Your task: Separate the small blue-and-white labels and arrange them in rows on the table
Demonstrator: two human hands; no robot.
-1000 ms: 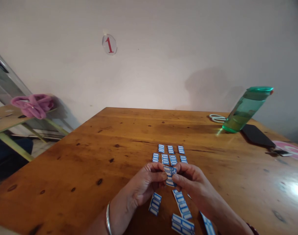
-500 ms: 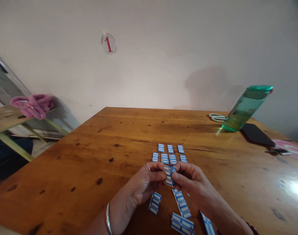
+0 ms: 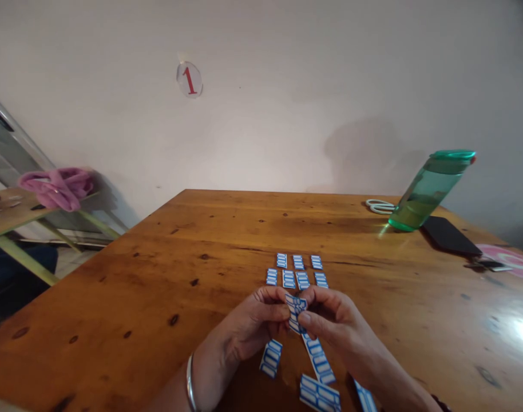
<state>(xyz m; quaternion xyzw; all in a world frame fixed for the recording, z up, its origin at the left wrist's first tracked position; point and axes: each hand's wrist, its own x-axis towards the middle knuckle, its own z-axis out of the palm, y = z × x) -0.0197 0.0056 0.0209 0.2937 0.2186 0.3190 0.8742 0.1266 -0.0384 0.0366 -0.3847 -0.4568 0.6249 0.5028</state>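
Between the thumb and fingers of both hands is a small sheet of blue-bordered labels (image 3: 293, 312), bent along its middle. My left hand (image 3: 261, 317), with a silver bangle on the wrist, pinches its left edge. On the opposite edge, my right hand (image 3: 332, 320) is closed on the sheet, its thumb across the front. Just beyond the hands, similar small pieces (image 3: 288, 279) lie in two rows. Nearer to me are a loose piece (image 3: 270, 358), a longer strip (image 3: 319, 359) and a wider sheet (image 3: 320, 393). Another strip (image 3: 365, 396) is partly hidden by my right forearm.
A tilted green water bottle (image 3: 431, 191) stands at the right back, beside a white cable (image 3: 379, 206) and a black flat device (image 3: 450, 236). Keys (image 3: 487, 265) lie near a pink round mat (image 3: 512, 260). Pink fuzzy cloth (image 3: 58, 186) rests on a side table at left.
The label sheet is bent more sharply between my hands, its right part turned at an angle. My hands stay in nearly the same place. At the far left, a brownish shape now shows on the side table.
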